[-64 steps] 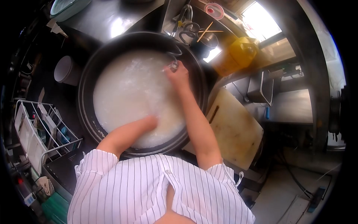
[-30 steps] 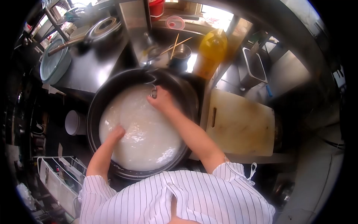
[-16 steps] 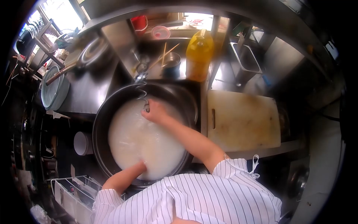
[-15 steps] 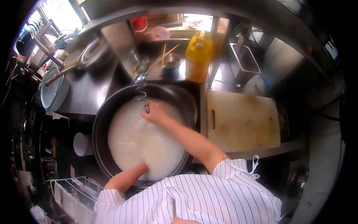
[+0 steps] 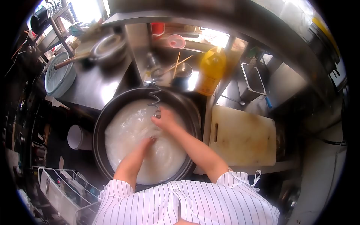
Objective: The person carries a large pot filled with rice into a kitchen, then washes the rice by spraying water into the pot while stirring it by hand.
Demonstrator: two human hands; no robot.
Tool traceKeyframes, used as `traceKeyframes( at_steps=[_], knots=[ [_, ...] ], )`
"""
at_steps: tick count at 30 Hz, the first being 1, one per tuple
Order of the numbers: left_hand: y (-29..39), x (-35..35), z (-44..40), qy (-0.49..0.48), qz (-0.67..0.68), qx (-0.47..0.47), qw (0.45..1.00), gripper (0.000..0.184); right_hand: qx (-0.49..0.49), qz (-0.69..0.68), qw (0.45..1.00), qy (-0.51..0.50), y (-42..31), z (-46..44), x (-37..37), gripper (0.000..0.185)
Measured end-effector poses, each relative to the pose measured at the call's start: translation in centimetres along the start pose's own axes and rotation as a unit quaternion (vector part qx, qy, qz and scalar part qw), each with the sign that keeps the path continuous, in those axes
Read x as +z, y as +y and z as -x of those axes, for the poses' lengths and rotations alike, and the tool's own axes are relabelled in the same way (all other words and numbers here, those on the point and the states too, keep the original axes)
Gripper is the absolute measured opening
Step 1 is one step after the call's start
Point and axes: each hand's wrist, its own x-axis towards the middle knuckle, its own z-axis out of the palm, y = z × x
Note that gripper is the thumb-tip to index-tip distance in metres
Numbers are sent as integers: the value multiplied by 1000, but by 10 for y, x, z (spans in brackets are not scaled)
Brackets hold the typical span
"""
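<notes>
A large dark pot point(image 5: 98, 138) holds cloudy white liquid point(image 5: 125, 131); what lies under its surface cannot be made out. My left hand point(image 5: 149, 142) reaches into the liquid near the pot's middle, its fingers hidden below the surface. Over the far part of the liquid, my right hand point(image 5: 167, 118) is closed around the lower end of a shiny spiral, which looks like a coiled metal hose point(image 5: 154, 98). The coil rises past the pot's far rim toward a blurred metal fitting.
Behind the pot stand a yellow liquid bottle point(image 5: 212, 71) and a small metal pot point(image 5: 183, 71) with chopsticks point(image 5: 176, 64). To the right lie a cutting board point(image 5: 243, 135) and a steel container point(image 5: 253, 82). At left are a basin point(image 5: 59, 80), white bucket point(image 5: 76, 137) and wire rack point(image 5: 69, 191).
My left hand has moved forward from the pot's near side toward its middle. The liquid's surface is more rippled. My right hand keeps its hold on the coil; the view has shifted slightly.
</notes>
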Motion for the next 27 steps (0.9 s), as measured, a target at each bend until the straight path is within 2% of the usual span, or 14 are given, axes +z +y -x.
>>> traceKeyframes(
  at_steps=[6, 9, 11, 12, 13, 15, 16, 18, 19, 21, 22, 24, 25, 27],
  knots=[
    [-49, -46, 30, 38, -52, -139, 988, 23, -8, 12, 1000, 13, -6, 2, -8, 50],
    [-60, -66, 44, -27, -116, -244, 963, 26, -12, 13, 1000, 13, -4, 0, -8, 50],
    [-47, -65, 72, 35, -81, -252, 964, 26, -15, 6, 1000, 21, -10, 2, -11, 49],
    [-46, -60, 84, 112, -46, -250, 961, 25, -12, -8, 1000, 22, -13, 2, -14, 49],
    [-56, -52, 88, 97, -47, -258, 960, 25, -11, -21, 999, 25, -16, 2, -15, 49],
    [-68, -45, 94, -101, -157, -195, 963, 26, -6, -25, 999, 22, -16, 2, -12, 48],
    [-61, -42, 103, -111, -154, -198, 962, 26, -20, -16, 999, 37, -15, 2, -11, 48],
    [-43, -42, 110, -215, -250, -164, 930, 32, -29, 9, 999, 45, -17, -1, -10, 49],
    [-37, -33, 115, -220, -248, -167, 928, 32, -26, 7, 999, 40, -18, 0, -11, 49],
    [-24, -10, 128, -155, -360, -89, 916, 30, -36, -2, 998, 45, -20, 1, -12, 51],
    [-13, -4, 130, -158, -356, -91, 916, 30, -35, 1, 999, 33, -19, -1, -10, 51],
    [5, 2, 130, -286, -450, 41, 845, 32, -16, 6, 1000, 17, -23, 2, -13, 54],
    [15, 8, 125, -302, -447, 80, 838, 31, 2, 10, 1000, 5, -25, 3, -15, 57],
    [32, 20, 114, -285, -379, 115, 873, 31, -7, 11, 1000, 10, -21, 2, -12, 54]
  ],
)
